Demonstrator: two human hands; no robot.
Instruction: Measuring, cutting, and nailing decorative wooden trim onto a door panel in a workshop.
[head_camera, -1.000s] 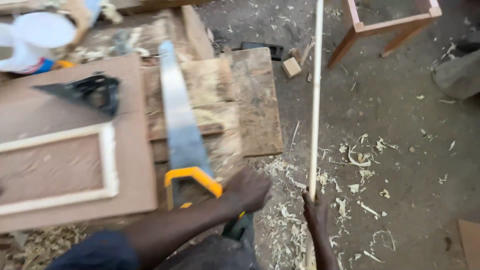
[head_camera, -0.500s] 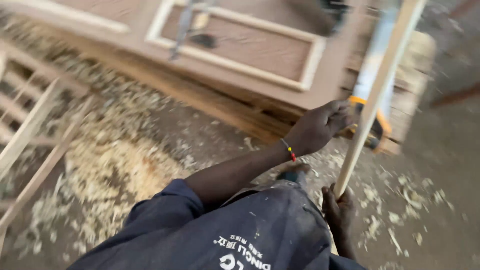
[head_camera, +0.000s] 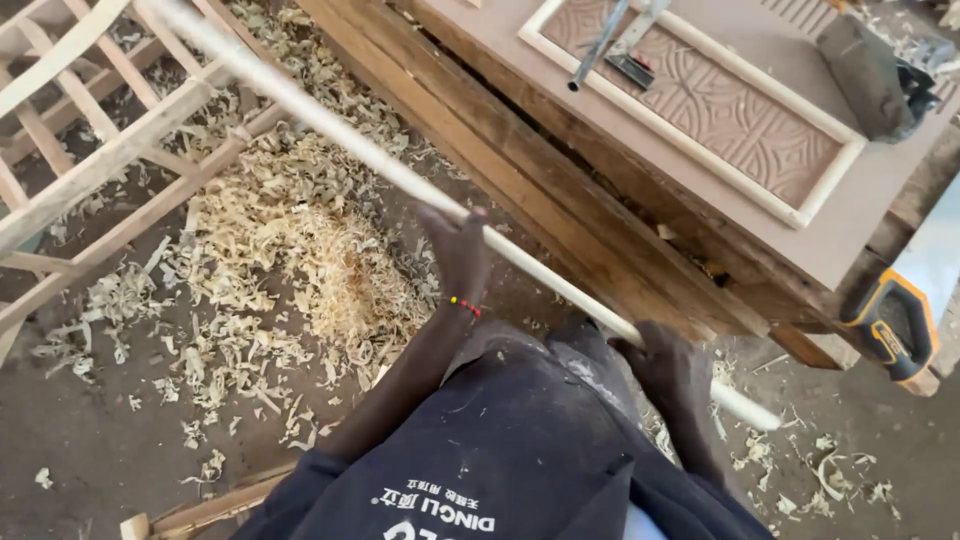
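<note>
I hold a long pale wooden strip (head_camera: 330, 130) slanting from the upper left down to the lower right. My left hand (head_camera: 460, 250), with a beaded band at its wrist, grips the strip near its middle. Close to the strip's lower end, my right hand (head_camera: 670, 365) is closed around it. A handsaw with a yellow and black handle (head_camera: 890, 320) lies on the bench edge at the right, apart from both hands.
A brown patterned panel with a pale frame (head_camera: 700, 110) lies on the plank workbench (head_camera: 560, 200), with a metal tool (head_camera: 610, 40) and a dark grey object (head_camera: 870, 75) on it. A slatted wooden frame (head_camera: 100, 150) stands at the left. Shavings (head_camera: 300, 250) cover the floor.
My left hand let go of the saw handle and took hold of the strip. The strip swung from upright to slanting, and my view turned toward the floor and the bench's side.
</note>
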